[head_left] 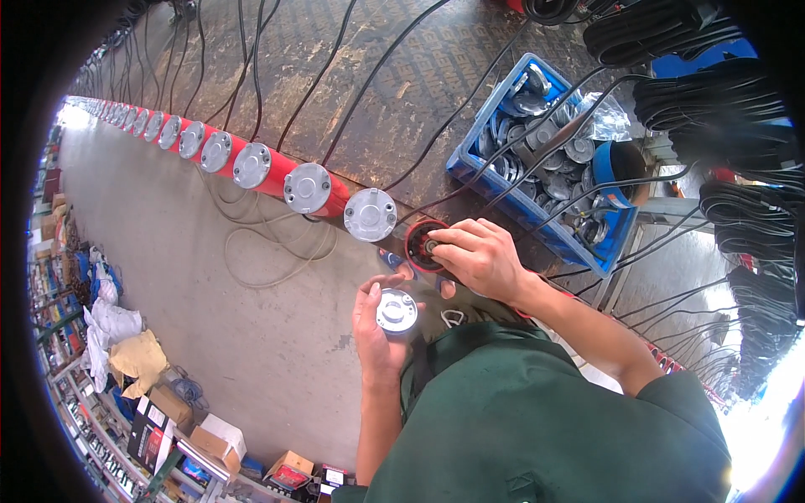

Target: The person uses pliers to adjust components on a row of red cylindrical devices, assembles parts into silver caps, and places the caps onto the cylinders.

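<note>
A round silver metal cap (396,312) rests in my left hand (372,345), its ringed face turned up and the fingers curled around its rim. My right hand (488,261) is at the open end of a red round housing (412,246). Its thumb and fingers are pinched together inside the opening, by a small round part in the middle. What the fingertips hold, if anything, is hidden behind them. Beside this housing, a silver cap (371,215) covers the end of the neighbouring one. More capped red housings (337,194) run in a row to the far left.
A blue plastic crate (459,159) full of silver caps stands on the worn workbench (386,126), a blue-and-black roll (616,172) at its corner. Black cables (453,126) cross the bench. Coiled cables (696,101) hang at the right. Cardboard boxes (214,444) stand along the lower left.
</note>
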{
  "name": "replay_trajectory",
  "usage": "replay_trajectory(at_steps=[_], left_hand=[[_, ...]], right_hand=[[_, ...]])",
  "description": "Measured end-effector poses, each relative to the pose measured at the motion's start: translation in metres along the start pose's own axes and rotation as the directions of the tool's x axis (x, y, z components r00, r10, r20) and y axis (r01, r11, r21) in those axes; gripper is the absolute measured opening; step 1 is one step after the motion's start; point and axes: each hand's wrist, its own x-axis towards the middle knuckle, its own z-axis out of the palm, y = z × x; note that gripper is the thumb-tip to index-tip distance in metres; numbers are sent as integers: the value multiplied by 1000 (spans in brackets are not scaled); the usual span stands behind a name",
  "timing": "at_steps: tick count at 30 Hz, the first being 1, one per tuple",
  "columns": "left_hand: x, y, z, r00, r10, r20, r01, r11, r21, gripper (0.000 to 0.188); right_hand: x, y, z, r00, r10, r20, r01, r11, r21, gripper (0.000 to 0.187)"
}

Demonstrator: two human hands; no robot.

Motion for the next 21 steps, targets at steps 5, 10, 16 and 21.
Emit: replay_trajectory(at_steps=[5,10,16,21], left_hand=[[-1,0,-2,1000,0,7,1,1000,-27,23],[-1,1,-5,1000,-11,-10,10,999,-34,23],[-1,1,-5,1000,-8,-8,8,999,-34,23],[-1,1,-5,1000,-14,-2,14,999,-40,22]], right_hand=[[3,0,2,998,58,-12,-57,997,58,29],[4,1,2,994,107,17,-108,989,103,36],[5,3,1,995,94,35,-98,987,130,40],[5,3,0,994,95,46,-100,987,126,42]])
